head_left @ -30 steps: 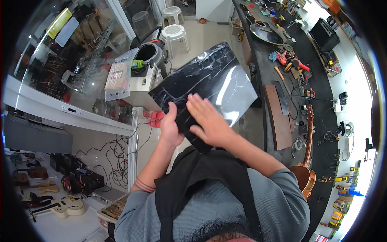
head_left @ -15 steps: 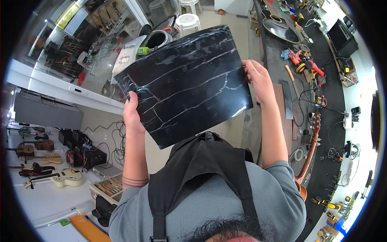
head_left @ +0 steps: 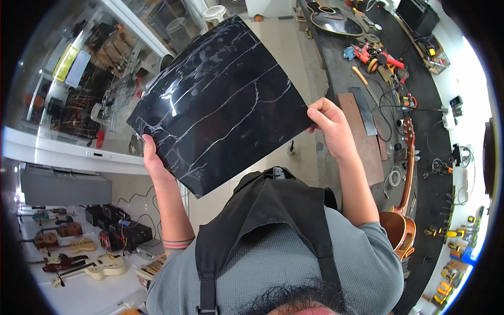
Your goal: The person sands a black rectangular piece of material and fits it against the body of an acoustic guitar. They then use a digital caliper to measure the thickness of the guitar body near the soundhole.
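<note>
to notice right of the grip: a long dark bench (head_left: 333,58). inside the grip, at chest front: a black sheet (head_left: 226,110) with pale veins, held up at a slant. just past the grip's right side, upon the bench: a brown board (head_left: 362,152). pinched at the right corner by the right hand (head_left: 336,128); clasped at the lower left edge by the left hand (head_left: 156,160). compared with one second ago, without right palm laid upon the face; therefore supported now from two sides, with the face uncovered.
</note>
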A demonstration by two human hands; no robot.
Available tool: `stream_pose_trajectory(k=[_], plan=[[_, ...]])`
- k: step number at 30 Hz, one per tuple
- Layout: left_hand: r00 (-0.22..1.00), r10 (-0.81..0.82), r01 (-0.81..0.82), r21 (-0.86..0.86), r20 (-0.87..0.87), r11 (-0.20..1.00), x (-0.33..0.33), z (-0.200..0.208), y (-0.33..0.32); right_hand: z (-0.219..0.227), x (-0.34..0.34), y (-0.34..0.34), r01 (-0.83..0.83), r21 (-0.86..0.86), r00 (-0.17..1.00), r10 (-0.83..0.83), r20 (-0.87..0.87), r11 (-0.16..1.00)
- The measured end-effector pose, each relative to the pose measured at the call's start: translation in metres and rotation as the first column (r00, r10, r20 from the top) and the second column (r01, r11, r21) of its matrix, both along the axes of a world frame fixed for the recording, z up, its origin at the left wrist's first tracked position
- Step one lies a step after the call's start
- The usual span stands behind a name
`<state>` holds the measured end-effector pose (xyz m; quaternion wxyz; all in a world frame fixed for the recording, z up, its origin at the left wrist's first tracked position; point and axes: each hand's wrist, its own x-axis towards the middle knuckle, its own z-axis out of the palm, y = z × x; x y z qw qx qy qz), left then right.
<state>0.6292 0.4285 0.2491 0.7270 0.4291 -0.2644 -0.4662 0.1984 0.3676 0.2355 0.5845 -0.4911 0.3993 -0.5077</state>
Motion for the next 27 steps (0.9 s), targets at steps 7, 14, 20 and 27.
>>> stream_pose_trajectory(k=[7, 14, 20, 27], plan=[[0.979, -0.165, 0.158, -0.066, -0.119, 0.985, 0.034, -0.026, -0.017, 0.018, 0.027, 0.034, 0.030, 0.035, 0.958, -0.039, 0.285, 0.999], [0.884, -0.353, 0.316, -0.165, -0.308, 0.934, 0.083, -0.095, -0.039, 0.023, 0.066, 0.048, -0.035, -0.084, 0.965, 0.055, 0.256, 0.996], [0.925, -0.377, 0.366, -0.155, -0.051, 0.918, 0.088, -0.128, -0.057, 0.023, 0.089, 0.050, -0.079, -0.344, 0.996, 0.086, 0.004, 0.936], [0.722, -0.203, 0.161, -0.125, -0.661, 0.979, 0.096, -0.179, -0.066, 0.030, 0.135, 0.056, -0.226, -0.367, 0.972, 0.234, -0.021, 0.903]])
